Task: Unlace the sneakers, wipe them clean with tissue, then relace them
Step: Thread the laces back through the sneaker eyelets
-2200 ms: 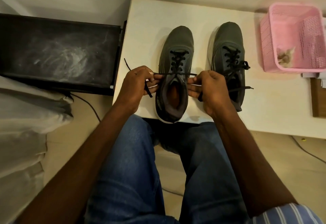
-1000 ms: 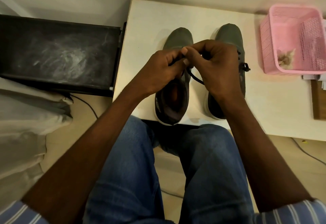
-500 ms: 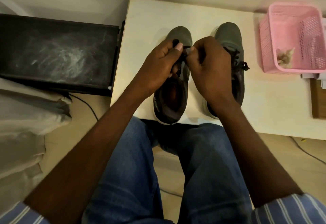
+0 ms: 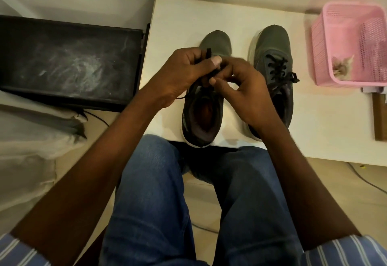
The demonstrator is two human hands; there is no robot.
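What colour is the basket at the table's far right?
Pink, a perforated plastic basket, seen in the head view.

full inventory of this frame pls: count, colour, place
sneakers: 2, dark grey, side by side on table, toes away
lace: 1, black, over near-left sneaker, held in both hands
table: 1, white, centre
basket: 1, pink, table's right end
tissue: 1 wad, soiled, in basket
box: 1, black, scuffed, left of table
left hand: grips lace
right hand: pinches lace
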